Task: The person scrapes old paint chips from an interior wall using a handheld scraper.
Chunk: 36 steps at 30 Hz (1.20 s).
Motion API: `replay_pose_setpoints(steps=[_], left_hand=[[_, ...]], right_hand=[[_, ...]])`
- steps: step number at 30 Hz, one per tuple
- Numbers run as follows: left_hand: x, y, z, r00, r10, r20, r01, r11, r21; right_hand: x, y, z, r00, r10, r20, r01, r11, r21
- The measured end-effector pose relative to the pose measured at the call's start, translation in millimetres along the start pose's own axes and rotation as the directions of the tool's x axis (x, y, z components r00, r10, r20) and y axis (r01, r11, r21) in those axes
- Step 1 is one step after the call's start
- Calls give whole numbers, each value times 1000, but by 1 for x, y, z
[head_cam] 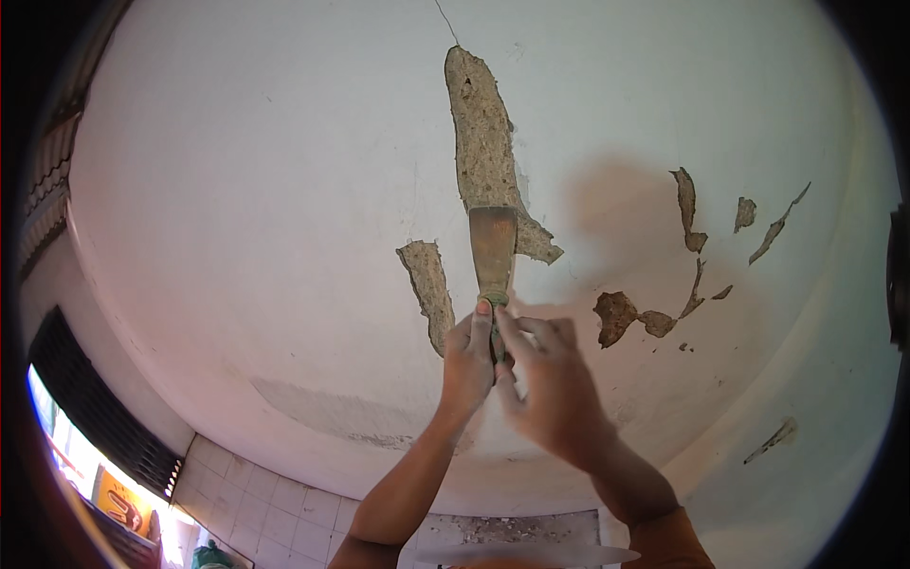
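Both hands hold up a putty knife (493, 249) before a painted plaster wall (320, 185). Its broad metal blade points upward, the edge overlapping the lower part of a long bare patch (485, 128) where the paint layer is gone. My left hand (469, 359) is closed around the green handle, thumb just below the collar. With fingers partly bent, my right hand (551, 377) touches the handle from the right. Left of the knife lies a shorter bare patch (429, 291). Whether the blade touches the wall cannot be told.
More chipped patches (616, 318) mark the wall at right, near a shadow. White tiles (263, 505) line the lower wall. A dark grille (99, 412) stands over a bright opening at lower left, with a green bag (212, 555) below. Corrugated sheeting (50, 192) edges the upper left.
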State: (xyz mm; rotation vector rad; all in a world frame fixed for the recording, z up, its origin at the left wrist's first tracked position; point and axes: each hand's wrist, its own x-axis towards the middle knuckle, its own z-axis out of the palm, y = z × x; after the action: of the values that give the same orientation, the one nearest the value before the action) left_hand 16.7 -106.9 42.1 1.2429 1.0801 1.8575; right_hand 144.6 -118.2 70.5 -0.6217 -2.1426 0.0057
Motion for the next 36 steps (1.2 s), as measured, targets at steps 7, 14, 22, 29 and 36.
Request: replay_pose_setpoints(steps=[7, 14, 22, 29, 36], left_hand=[[3, 2, 8, 994, -107, 0, 107, 993, -51], [30, 32, 20, 997, -62, -52, 58, 996, -69], [26, 23, 25, 994, -11, -108, 16, 999, 41], [28, 22, 27, 993, 14, -120, -6, 998, 68], [24, 9, 23, 992, 8, -122, 7, 993, 122]], right_hand=[[66, 51, -37, 834, -346, -429, 354, 933, -64], [133, 112, -48, 496, -586, -641, 619, 756, -212], [129, 120, -42, 583, -479, -656, 584, 809, -71], [129, 121, -42, 582, -475, -660, 585, 809, -67], [124, 122, -43, 577, -451, -681, 592, 805, -31]])
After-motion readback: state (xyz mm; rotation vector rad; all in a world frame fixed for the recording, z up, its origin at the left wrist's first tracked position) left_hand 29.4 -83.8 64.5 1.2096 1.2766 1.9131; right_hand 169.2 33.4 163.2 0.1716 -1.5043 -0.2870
